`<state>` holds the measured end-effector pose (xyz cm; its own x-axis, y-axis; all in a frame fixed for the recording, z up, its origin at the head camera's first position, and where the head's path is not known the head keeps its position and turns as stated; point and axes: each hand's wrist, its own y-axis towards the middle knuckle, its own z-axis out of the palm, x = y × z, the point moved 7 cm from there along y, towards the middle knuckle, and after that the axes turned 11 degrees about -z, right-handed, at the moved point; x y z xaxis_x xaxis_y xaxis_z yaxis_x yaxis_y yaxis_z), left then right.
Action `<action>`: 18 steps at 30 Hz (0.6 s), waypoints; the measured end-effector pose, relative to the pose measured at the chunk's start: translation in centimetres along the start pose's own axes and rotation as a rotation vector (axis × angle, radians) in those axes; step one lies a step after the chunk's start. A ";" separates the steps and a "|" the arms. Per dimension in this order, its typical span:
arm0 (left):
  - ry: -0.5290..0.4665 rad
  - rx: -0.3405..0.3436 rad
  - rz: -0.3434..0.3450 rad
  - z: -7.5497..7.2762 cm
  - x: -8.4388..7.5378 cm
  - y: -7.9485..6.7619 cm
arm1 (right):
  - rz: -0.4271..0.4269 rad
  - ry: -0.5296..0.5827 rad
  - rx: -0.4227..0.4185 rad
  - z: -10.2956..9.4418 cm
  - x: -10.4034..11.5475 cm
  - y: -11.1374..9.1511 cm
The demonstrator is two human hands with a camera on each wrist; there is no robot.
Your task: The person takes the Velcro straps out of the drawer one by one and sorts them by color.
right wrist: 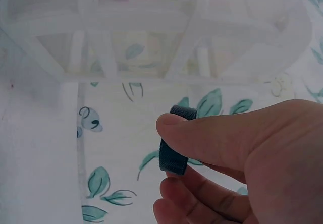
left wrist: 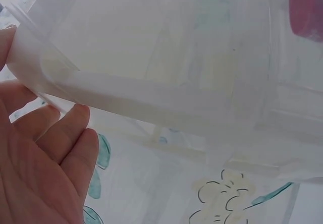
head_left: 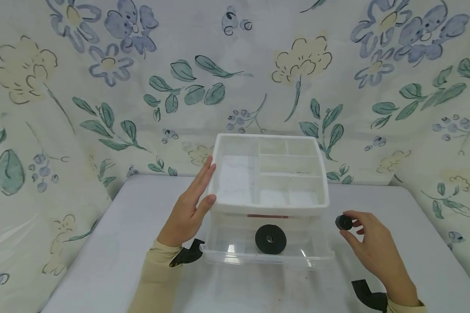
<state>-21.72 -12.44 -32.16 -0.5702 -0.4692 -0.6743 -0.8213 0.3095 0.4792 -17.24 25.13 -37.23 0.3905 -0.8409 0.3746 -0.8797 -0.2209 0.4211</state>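
The right hand (head_left: pixel 377 248) pinches a small black roll (head_left: pixel 344 222) over the tabletop (head_left: pixel 409 226), toward its right edge; a larger black roll (head_left: pixel 262 239) lies in the pulled-out clear drawer (head_left: pixel 307 239); the left hand (head_left: pixel 186 215), well apart from the right, touches the white box (head_left: pixel 235 178) with straightened fingers; a flowered sheet (head_left: pixel 258 95) rises beyond the tabletop's far edge.

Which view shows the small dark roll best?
The right wrist: the small dark roll appears largest there, though the thumb partly covers it. The head view shows it small in the right hand; the left wrist view misses it.
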 end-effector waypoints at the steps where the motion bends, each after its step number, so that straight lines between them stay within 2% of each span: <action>1: 0.000 0.002 -0.001 -0.1 0.0 0.0 | 0.009 0.007 0.024 0.4 -0.2 0.1; 7: 0.002 0.015 -0.011 -0.1 0.1 0.0 | 0.080 0.040 0.165 2.7 -1.5 0.1; 18: -0.005 0.008 -0.005 -0.2 0.2 0.0 | 0.105 0.082 0.296 5.3 -2.5 0.1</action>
<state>-21.83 -12.68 -32.16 -0.5662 -0.4668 -0.6794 -0.8243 0.3139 0.4712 -19.75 24.64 -42.48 0.3031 -0.8267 0.4741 -0.9525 -0.2787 0.1229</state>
